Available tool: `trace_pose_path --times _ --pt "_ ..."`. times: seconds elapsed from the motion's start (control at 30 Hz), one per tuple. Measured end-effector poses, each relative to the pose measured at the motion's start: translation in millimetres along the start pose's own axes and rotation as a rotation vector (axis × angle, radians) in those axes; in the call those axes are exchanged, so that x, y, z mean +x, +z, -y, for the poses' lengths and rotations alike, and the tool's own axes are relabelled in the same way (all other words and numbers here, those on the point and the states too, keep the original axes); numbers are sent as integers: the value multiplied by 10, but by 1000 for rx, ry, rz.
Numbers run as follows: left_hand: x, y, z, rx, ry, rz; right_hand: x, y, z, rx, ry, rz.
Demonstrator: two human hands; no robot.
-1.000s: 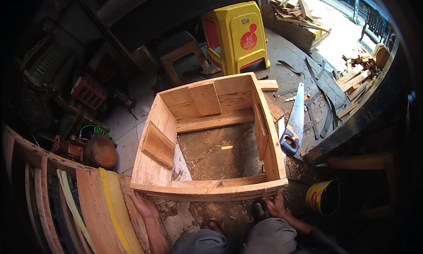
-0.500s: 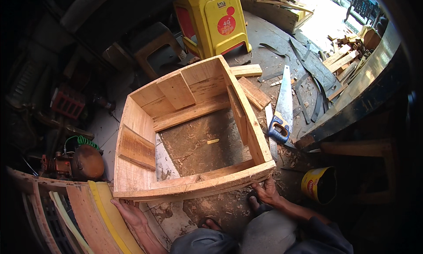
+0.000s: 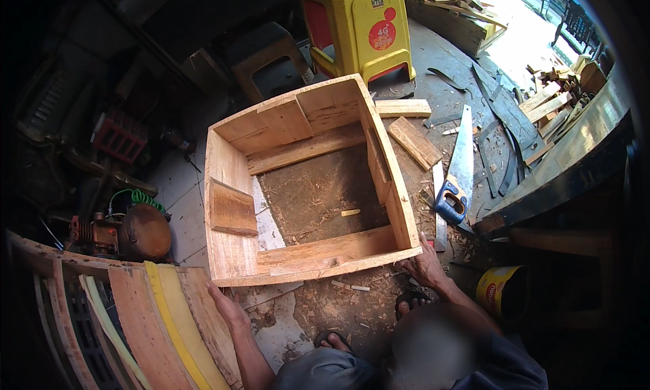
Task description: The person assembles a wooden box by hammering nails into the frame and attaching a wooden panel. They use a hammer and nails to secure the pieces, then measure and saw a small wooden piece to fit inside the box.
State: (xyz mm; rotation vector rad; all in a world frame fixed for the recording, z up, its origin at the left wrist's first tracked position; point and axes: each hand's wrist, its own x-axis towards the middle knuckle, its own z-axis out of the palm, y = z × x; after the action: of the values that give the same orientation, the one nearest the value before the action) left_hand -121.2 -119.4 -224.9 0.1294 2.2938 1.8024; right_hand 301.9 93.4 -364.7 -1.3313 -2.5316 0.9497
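One wooden frame (image 3: 321, 251), one handsaw (image 3: 462, 154), one bucket (image 3: 493, 290), one red crate (image 3: 122, 127), two feet (image 3: 404, 307)

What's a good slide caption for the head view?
Left hand and right hand at the near corners of a rectangular tan wooden frame, blue-handled metal handsaw to its right.

A yellow plastic stool (image 3: 374, 38) stands at top centre. An air compressor (image 3: 143, 233) sits lower left, wood offcuts (image 3: 547, 108) upper right.

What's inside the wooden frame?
Inside the wooden frame: brown floor with scattered debris, a small pale wood scrap, a whitish floor patch at left, and a short board against the left wall. The near wall hides floor behind it.
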Motion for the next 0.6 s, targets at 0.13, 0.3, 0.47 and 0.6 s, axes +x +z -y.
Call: trace_pose_path --times 0.13,0.3,0.47,0.6 --pt "-498 444 -212 603 748 -73 -54 227 -390 -15 -48 -89" --pt "-990 973 -382 753 1185 528 -161 57 -129 -42 -45 6" --pt "-935 1266 -345 764 1202 457 -415 53 -215 -11 -6 -111" --pt "-869 1375 -330 619 1127 272 -482 -100 -48 201 231 -95"
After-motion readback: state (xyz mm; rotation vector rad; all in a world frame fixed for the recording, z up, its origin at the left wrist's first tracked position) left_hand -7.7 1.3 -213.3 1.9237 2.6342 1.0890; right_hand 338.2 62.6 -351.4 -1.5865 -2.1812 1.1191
